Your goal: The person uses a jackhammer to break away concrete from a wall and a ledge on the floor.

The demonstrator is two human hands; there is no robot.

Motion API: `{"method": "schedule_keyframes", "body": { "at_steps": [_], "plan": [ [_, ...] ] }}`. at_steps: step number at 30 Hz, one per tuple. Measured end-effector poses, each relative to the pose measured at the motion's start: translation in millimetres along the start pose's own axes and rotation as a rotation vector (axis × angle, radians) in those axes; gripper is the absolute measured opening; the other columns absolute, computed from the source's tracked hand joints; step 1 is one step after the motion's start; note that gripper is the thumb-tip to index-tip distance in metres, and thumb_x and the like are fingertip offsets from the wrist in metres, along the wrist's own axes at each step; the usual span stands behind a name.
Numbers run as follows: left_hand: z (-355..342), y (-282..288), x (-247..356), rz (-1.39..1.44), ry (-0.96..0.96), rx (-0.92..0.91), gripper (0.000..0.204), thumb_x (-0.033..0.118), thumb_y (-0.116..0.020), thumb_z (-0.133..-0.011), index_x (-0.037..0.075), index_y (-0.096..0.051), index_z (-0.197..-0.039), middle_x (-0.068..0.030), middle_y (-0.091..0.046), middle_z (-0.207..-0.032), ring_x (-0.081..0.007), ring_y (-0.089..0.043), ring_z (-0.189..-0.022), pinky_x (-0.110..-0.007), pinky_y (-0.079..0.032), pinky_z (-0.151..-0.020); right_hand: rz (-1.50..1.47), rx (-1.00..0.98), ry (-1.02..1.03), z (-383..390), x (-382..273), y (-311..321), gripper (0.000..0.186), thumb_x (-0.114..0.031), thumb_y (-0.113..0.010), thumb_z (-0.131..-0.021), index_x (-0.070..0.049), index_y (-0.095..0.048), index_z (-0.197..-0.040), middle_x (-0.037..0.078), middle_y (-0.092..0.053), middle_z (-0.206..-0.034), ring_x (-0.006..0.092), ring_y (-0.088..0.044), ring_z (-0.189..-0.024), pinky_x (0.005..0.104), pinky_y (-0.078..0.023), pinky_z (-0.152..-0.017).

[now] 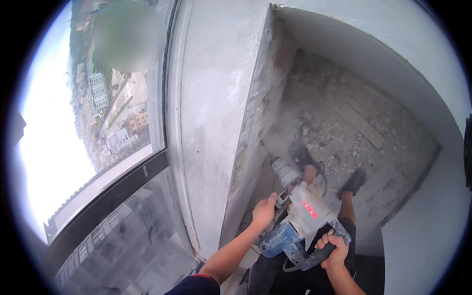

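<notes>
A dusty rotary hammer drill point(306, 212) with a blue motor housing is held out in front of me, tilted up toward the left. My right hand point(336, 251) is wrapped round its rear D-shaped handle. Near the front, my left hand point(264, 211) is closed on the side handle by the drill's collar. The bit's tip meets the rough broken edge of the wall point(255, 132), where grey dust hangs in the air and partly veils the contact point.
Rubble point(319, 140) covers the floor beyond the wall edge, with a flat board point(361, 125) lying on it. My shoe point(352, 182) stands among the debris. At left a dark-framed window point(123, 187) looks out from high above buildings.
</notes>
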State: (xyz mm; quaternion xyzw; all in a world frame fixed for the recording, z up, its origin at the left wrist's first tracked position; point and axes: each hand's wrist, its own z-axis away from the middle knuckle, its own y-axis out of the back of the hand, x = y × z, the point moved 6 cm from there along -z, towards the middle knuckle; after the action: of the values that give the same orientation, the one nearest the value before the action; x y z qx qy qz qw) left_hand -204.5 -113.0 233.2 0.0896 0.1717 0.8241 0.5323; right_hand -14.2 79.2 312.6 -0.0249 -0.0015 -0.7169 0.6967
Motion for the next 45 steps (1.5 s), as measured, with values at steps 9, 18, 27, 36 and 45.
{"method": "schedule_keyframes", "body": {
  "at_steps": [9, 18, 27, 36, 45],
  "plan": [
    [-6, -11, -10, 0.168, -0.004, 0.028, 0.068, 0.059, -0.04, -0.095, 0.0, -0.067, -0.075, -0.0148, -0.063, -0.066, -0.0291, -0.065, -0.071, -0.04, -0.047, -0.077, -0.002, -0.042, 0.067, 9, -8, -3, 0.016, -0.008, -0.058, -0.071, -0.001, -0.054, -0.084, 0.009, -0.05, -0.067, 0.0228, -0.051, -0.055, 0.0354, -0.045, -0.054],
    [-25, -11, -20, 0.138, -0.072, 0.044, 0.067, 0.058, -0.036, -0.095, 0.002, -0.07, -0.081, -0.0198, -0.067, -0.075, -0.0359, -0.064, -0.084, -0.044, -0.044, -0.086, -0.046, -0.066, 0.083, 22, -14, -17, 0.014, -0.007, -0.06, -0.072, 0.0, -0.054, -0.083, 0.01, -0.053, -0.067, 0.0228, -0.055, -0.056, 0.0364, -0.048, -0.056],
    [-16, -5, 2, -0.031, -0.06, 0.029, 0.072, 0.059, -0.034, -0.095, -0.003, -0.07, -0.085, -0.023, -0.068, -0.08, -0.04, -0.065, -0.088, -0.046, -0.044, -0.087, -0.018, -0.056, 0.075, 18, -5, -10, 0.02, -0.013, -0.058, -0.074, -0.004, -0.051, -0.091, 0.007, -0.049, -0.07, 0.022, -0.052, -0.06, 0.0375, -0.047, -0.061],
    [-8, 10, 13, -0.356, -0.126, 0.085, 0.075, 0.059, -0.029, -0.096, -0.002, -0.07, -0.081, -0.0251, -0.068, -0.086, -0.0446, -0.064, -0.094, -0.049, -0.045, -0.09, -0.231, 0.011, -0.02, 18, 24, 2, 0.019, -0.011, -0.058, -0.074, -0.005, -0.053, -0.09, 0.008, -0.051, -0.07, 0.0234, -0.053, -0.06, 0.0391, -0.047, -0.06],
    [1, 11, 26, -0.409, -0.122, 0.075, 0.077, 0.062, -0.026, -0.097, 0.003, -0.072, -0.079, -0.0207, -0.071, -0.085, -0.0411, -0.066, -0.095, -0.047, -0.046, -0.091, -0.185, -0.016, -0.093, 6, 26, 7, 0.019, -0.019, -0.058, -0.077, -0.011, -0.052, -0.093, 0.002, -0.05, -0.073, 0.0195, -0.052, -0.064, 0.0361, -0.046, -0.065]
  ]
}}
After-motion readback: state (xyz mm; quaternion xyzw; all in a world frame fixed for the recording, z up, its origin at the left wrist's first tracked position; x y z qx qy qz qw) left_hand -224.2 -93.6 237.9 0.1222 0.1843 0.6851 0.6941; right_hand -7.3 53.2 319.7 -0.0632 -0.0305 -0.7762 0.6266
